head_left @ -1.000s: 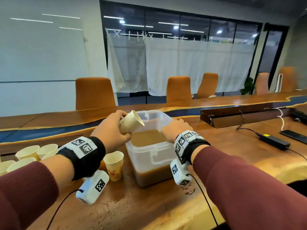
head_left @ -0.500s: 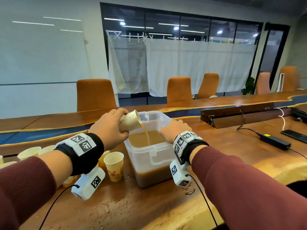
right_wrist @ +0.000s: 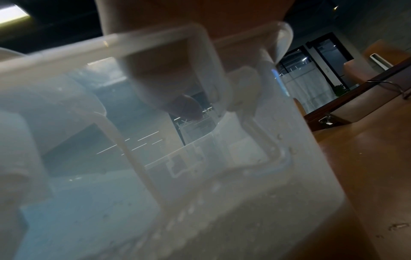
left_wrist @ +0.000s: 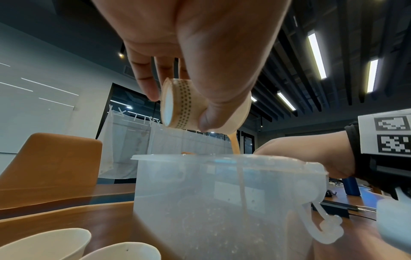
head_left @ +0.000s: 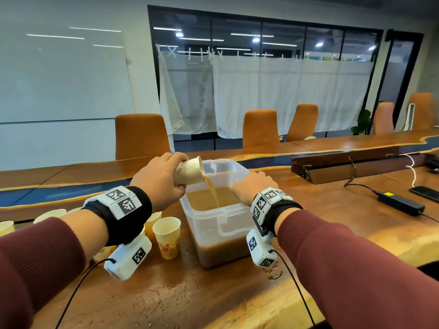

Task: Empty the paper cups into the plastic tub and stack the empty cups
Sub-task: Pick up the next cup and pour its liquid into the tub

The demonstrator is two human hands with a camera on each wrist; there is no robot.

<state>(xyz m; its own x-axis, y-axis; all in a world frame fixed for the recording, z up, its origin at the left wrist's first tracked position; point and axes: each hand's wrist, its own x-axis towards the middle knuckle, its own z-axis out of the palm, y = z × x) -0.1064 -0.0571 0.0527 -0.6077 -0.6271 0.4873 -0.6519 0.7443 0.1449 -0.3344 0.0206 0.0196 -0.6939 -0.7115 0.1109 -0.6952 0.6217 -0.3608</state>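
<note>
**Cup tipped over tub, pour in progress**

Cup is held in left hand, tipped nearly flat, mouth over tub near its left rim. Brown stream runs from cup lip into the liquid in tub. Tilt looks chosen so the pour lands well inside the rim, not on table.

Left hand wraps the cup: thumb under the wall, fingers over the top near the base, seen in left wrist view. Cup base points away from tub, lip pokes out past the hand toward tub centre. So cup sits inside the grip, just above tub's left edge, not touching the rim as far as I can tell.

Right hand rests on tub's right rim, fingers curled over the edge; right wrist view shows a fingertip inside the wall. Judged purpose: steady tub against sliding on the wet table while pouring. Tub is about half full.

Left of tub, just beside it: upright patterned cup, looks empty, another cup behind it partly hidden by the wrist. Farther left of tub: more cups at the table edge, contents not visible. No stack clearly seen yet.

Droplets on table in front of tub. Right of tub, well apart: power brick and phone. Spill risk if stream drifts.

Judgement: mid-task, pour not finished, stacking comes after.
</note>
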